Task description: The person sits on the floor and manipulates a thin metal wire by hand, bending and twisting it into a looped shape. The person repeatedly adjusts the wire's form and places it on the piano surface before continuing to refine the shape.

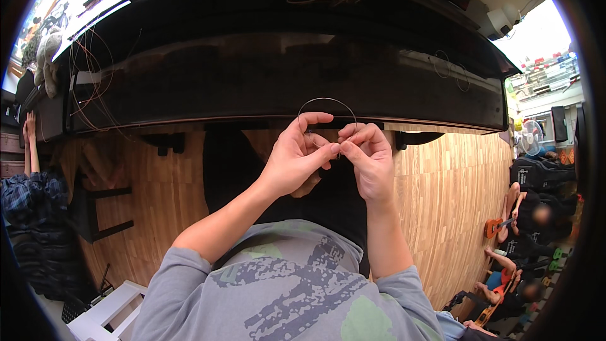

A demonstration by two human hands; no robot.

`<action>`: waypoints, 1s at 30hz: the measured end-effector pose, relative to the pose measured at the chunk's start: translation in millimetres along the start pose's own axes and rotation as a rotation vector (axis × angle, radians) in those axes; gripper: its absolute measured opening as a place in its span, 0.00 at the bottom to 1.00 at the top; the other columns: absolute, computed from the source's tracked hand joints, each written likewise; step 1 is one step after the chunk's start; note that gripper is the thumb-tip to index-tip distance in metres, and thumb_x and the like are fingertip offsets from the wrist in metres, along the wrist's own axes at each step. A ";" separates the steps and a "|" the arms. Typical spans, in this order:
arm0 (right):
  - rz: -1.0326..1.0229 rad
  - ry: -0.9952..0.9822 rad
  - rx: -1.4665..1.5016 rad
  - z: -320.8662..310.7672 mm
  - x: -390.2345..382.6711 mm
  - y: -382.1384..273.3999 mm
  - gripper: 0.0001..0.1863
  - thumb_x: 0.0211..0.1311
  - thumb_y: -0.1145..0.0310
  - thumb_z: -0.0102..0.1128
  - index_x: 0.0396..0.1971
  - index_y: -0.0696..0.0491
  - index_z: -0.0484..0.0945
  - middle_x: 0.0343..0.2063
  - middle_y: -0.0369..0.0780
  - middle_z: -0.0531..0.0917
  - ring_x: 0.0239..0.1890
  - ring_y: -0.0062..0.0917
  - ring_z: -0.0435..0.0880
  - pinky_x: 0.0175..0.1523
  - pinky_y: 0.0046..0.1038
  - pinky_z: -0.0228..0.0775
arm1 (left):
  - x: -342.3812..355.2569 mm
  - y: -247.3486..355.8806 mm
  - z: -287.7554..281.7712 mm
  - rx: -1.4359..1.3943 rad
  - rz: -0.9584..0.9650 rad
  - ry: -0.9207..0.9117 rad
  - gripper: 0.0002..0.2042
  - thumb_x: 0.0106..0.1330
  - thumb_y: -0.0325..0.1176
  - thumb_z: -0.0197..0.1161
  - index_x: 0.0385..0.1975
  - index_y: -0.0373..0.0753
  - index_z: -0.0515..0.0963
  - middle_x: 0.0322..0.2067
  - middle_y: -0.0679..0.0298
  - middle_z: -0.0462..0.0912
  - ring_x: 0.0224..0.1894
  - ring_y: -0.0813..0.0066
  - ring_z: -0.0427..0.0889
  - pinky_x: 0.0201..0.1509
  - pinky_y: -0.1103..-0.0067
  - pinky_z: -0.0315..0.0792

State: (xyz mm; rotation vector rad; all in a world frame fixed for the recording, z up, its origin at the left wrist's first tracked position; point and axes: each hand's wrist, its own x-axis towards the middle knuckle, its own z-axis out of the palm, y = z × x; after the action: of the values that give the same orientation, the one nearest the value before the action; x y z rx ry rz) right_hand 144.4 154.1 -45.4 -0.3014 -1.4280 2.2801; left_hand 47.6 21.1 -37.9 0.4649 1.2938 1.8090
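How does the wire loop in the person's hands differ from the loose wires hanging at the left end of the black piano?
The wire loop is a single grey strand bent into one neat arch, pinched between the left hand and right hand. The loose wires are several reddish-brown strands, tangled in wide curls, and no hand holds them. Both are thin and lie against the black piano.

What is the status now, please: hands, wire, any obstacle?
Left hand and right hand both pinching thin wire loop, fingers meeting. Loop arches above hands, before black piano edge. Nothing in the way.
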 end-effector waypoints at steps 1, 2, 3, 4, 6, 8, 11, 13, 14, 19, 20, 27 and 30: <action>0.024 -0.039 0.027 -2.0 0.4 -1.1 0.05 0.58 0.78 0.61 0.32 0.56 0.74 0.37 0.39 0.79 0.40 0.18 0.78 0.48 0.20 0.70 | -0.3 0.4 0.0 -0.031 -0.021 -0.018 0.25 0.62 0.29 0.65 0.56 0.33 0.62 0.27 0.66 0.78 0.30 0.83 0.77 0.35 0.86 0.73; 0.048 -0.078 0.054 -3.7 0.9 -2.2 0.04 0.59 0.79 0.59 0.32 0.56 0.75 0.38 0.40 0.80 0.41 0.18 0.78 0.49 0.21 0.70 | 0.8 0.7 -0.8 -0.065 -0.064 -0.035 0.25 0.62 0.30 0.64 0.56 0.33 0.62 0.27 0.66 0.78 0.30 0.84 0.77 0.34 0.86 0.73; 0.051 -0.113 0.066 -4.8 1.8 -3.2 0.04 0.59 0.80 0.58 0.34 0.57 0.75 0.39 0.40 0.80 0.41 0.19 0.78 0.50 0.22 0.70 | 3.0 1.0 -2.2 -0.099 -0.106 -0.053 0.25 0.63 0.30 0.64 0.57 0.34 0.62 0.27 0.66 0.77 0.29 0.84 0.76 0.34 0.86 0.72; 0.055 -0.148 0.077 -5.9 2.4 -4.4 0.06 0.59 0.81 0.56 0.35 0.57 0.76 0.40 0.41 0.80 0.42 0.20 0.78 0.50 0.23 0.70 | 4.0 0.4 -3.0 -0.133 -0.150 -0.070 0.24 0.63 0.30 0.63 0.57 0.34 0.62 0.27 0.66 0.77 0.29 0.84 0.76 0.33 0.86 0.72; 0.046 -0.206 0.057 -7.6 2.9 -4.6 0.09 0.58 0.82 0.52 0.38 0.58 0.77 0.41 0.42 0.80 0.43 0.21 0.78 0.51 0.24 0.70 | 3.2 -2.8 -4.0 -0.257 -0.199 -0.108 0.24 0.63 0.30 0.63 0.57 0.34 0.62 0.27 0.66 0.76 0.28 0.84 0.75 0.33 0.86 0.72; 0.020 -0.250 -0.005 -9.6 3.4 -2.9 0.12 0.58 0.84 0.50 0.39 0.59 0.78 0.42 0.42 0.80 0.44 0.22 0.79 0.51 0.24 0.70 | 2.9 -3.1 -4.8 -0.313 -0.221 -0.132 0.24 0.63 0.30 0.63 0.57 0.34 0.62 0.28 0.66 0.76 0.28 0.84 0.75 0.33 0.86 0.71; 0.031 -0.283 -0.093 -10.9 5.5 -4.6 0.09 0.60 0.82 0.51 0.38 0.60 0.78 0.41 0.42 0.81 0.44 0.22 0.79 0.51 0.25 0.71 | 1.8 -0.1 -5.2 -0.199 -0.180 -0.126 0.24 0.64 0.30 0.62 0.57 0.34 0.62 0.31 0.65 0.77 0.29 0.84 0.76 0.34 0.86 0.71; 0.038 -0.285 -0.053 -13.2 4.4 -4.6 0.08 0.61 0.81 0.51 0.38 0.60 0.78 0.41 0.41 0.81 0.43 0.22 0.79 0.51 0.25 0.71 | 0.7 3.0 -4.6 0.016 -0.104 -0.096 0.23 0.65 0.30 0.61 0.57 0.33 0.62 0.32 0.65 0.78 0.30 0.84 0.76 0.35 0.86 0.72; 0.042 -0.287 -0.033 -13.6 4.4 -4.5 0.08 0.62 0.81 0.51 0.37 0.61 0.78 0.41 0.41 0.81 0.43 0.22 0.79 0.50 0.24 0.71 | 0.9 0.9 -5.2 0.076 -0.059 -0.102 0.22 0.65 0.31 0.61 0.57 0.33 0.63 0.33 0.66 0.78 0.30 0.84 0.76 0.35 0.86 0.72; -0.039 -0.256 -0.133 -10.9 5.2 -0.3 0.07 0.64 0.79 0.51 0.37 0.61 0.78 0.40 0.40 0.81 0.42 0.22 0.80 0.48 0.22 0.72 | 1.4 -0.8 -1.1 0.184 0.037 -0.089 0.15 0.70 0.35 0.55 0.51 0.34 0.72 0.32 0.69 0.79 0.31 0.86 0.77 0.34 0.88 0.71; -0.050 -0.234 -0.168 -10.3 4.9 1.6 0.07 0.64 0.79 0.51 0.37 0.61 0.78 0.39 0.40 0.81 0.42 0.21 0.79 0.48 0.22 0.72 | 0.9 0.7 -0.9 0.179 0.028 -0.086 0.14 0.70 0.35 0.53 0.51 0.34 0.72 0.32 0.69 0.79 0.31 0.86 0.78 0.33 0.88 0.71; -0.344 -0.045 -0.720 -0.8 -0.3 6.4 0.12 0.57 0.84 0.52 0.39 0.57 0.80 0.34 0.39 0.80 0.34 0.23 0.77 0.39 0.20 0.68 | -0.1 -4.5 -5.9 -0.124 -0.047 -0.033 0.18 0.74 0.40 0.46 0.53 0.36 0.74 0.24 0.71 0.74 0.23 0.86 0.76 0.27 0.90 0.69; -0.433 -0.079 -0.641 4.2 -5.8 5.6 0.13 0.53 0.83 0.55 0.39 0.58 0.79 0.29 0.39 0.78 0.31 0.21 0.76 0.35 0.20 0.66 | 2.9 -8.6 -5.5 -0.133 -0.038 0.067 0.17 0.74 0.40 0.47 0.52 0.36 0.75 0.23 0.72 0.74 0.23 0.87 0.74 0.26 0.90 0.67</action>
State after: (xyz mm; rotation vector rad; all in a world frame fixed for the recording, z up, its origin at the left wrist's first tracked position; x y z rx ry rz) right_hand 146.5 146.0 -48.8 -0.0722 -2.0107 1.4696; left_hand 45.7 21.2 -48.3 0.3072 1.2096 1.8786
